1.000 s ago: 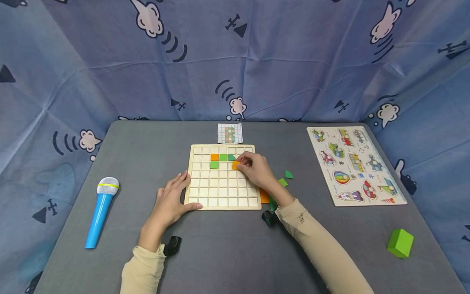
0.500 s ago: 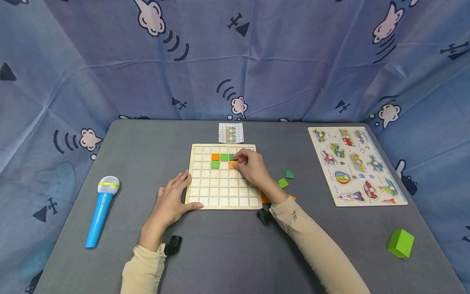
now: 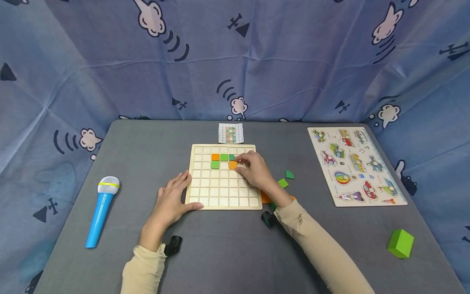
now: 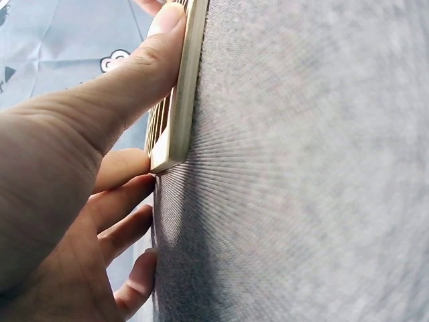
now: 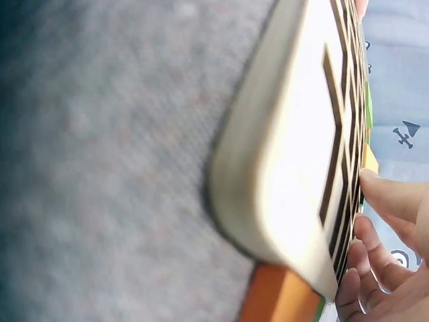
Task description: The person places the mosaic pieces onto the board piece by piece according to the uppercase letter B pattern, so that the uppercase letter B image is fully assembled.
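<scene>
A wooden grid board (image 3: 224,192) lies on the table. My left hand (image 3: 170,200) rests at its left side, fingers along the left edge and thumb on the near edge. My right hand (image 3: 255,169) is over the board's upper right part, its thumb and forefinger at an orange square tile (image 3: 233,165). In the right wrist view the thumb tip touches that orange tile (image 5: 370,159). Another orange tile (image 3: 215,157), a green tile (image 3: 224,157) and a second green tile (image 3: 215,164) sit in cells. A dark green piece (image 3: 231,157) is partly covered by my right fingers.
Loose green pieces (image 3: 282,183) and orange ones (image 3: 266,198) lie right of the board, some under my right forearm. A pattern card (image 3: 230,133) lies behind it. A picture puzzle (image 3: 356,167), green block (image 3: 400,243) and toy microphone (image 3: 100,212) lie farther out.
The orange tile has shifted slightly left into a cell below the dark green piece, with my right hand following. My left hand stays in place on the board.
</scene>
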